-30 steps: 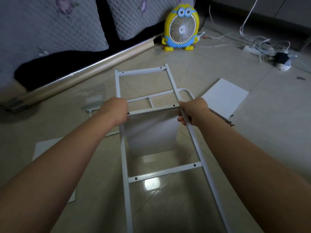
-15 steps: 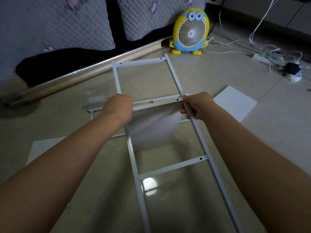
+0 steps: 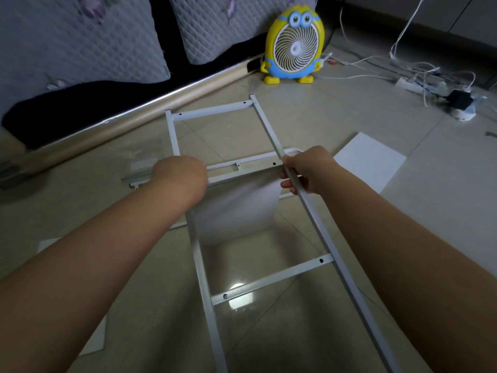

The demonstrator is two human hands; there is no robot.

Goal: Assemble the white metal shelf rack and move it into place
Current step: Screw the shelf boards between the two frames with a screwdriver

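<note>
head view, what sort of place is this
Probably a room in a home, a bedroom or living room: quilted cushions, a cartoon-shaped yellow fan on the tiled floor, and a power strip tangled with cables.

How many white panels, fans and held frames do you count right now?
held frame: 1
white panels: 3
fan: 1
Total: 5

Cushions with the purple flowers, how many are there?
2. The left cushion fills the top left corner. The right cushion is beside it, just left of the yellow fan. Both run off the top edge, so more may be hidden.
</note>
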